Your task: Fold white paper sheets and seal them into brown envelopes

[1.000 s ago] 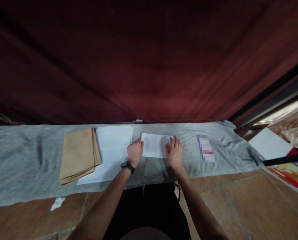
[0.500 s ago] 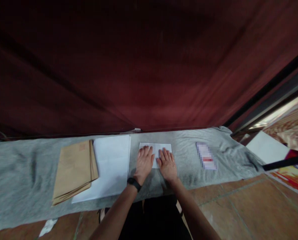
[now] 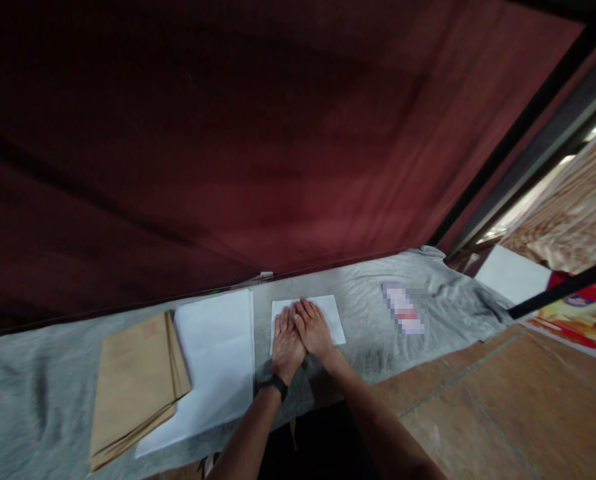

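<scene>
A small white piece of paper (image 3: pixel 332 315), apparently folded, lies on the grey cloth in front of me. My left hand (image 3: pixel 288 341) rests flat on its left half, fingers stretched out, with a dark band on the wrist. My right hand (image 3: pixel 315 330) lies flat beside it, its fingers reaching over the edge of the left hand and the middle of the paper. Left of my hands is a stack of large white sheets (image 3: pixel 219 360). Brown envelopes (image 3: pixel 133 380) lie partly on top of those sheets.
The grey cloth (image 3: pixel 361 353) covers a long narrow surface against a dark red curtain-like wall (image 3: pixel 288 167). A blurred-out pinkish item (image 3: pixel 403 310) lies to the right. Further right are a dark bar (image 3: pixel 568 290), a white box-like object (image 3: pixel 513 277) and tiled floor (image 3: pixel 533 380).
My right hand has slid left across the paper and now meets my left hand. The view has tilted and shifted a little.
</scene>
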Demonstrator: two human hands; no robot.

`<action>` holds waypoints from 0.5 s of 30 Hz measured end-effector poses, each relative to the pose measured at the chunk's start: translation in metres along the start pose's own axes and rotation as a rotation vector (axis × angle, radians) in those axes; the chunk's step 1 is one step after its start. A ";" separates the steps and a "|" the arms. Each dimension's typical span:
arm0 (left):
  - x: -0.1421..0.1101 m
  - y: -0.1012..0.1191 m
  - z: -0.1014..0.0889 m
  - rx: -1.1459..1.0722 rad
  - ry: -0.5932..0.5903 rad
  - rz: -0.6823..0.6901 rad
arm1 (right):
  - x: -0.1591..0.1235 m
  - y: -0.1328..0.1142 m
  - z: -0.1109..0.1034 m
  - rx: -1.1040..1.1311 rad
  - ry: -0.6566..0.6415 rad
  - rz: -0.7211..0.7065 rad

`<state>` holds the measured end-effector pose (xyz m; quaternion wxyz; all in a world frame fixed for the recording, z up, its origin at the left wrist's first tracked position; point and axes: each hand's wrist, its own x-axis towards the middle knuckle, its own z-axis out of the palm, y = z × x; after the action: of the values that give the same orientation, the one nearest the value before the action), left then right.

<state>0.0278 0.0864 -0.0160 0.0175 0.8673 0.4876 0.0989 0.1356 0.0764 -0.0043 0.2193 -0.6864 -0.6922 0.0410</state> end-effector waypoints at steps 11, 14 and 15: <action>0.004 0.005 -0.004 -0.031 0.013 -0.077 | -0.022 0.060 -0.014 -0.179 0.040 0.100; 0.005 0.005 -0.006 -0.016 0.013 -0.142 | -0.027 0.069 -0.016 -0.185 0.047 0.128; 0.004 0.005 -0.006 -0.003 0.019 -0.169 | -0.028 0.071 -0.017 -0.181 0.050 0.133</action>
<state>0.0328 0.0865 -0.0085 0.0225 0.8219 0.5592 0.1063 0.2067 0.0488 -0.0217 0.1702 -0.7485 -0.6405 -0.0244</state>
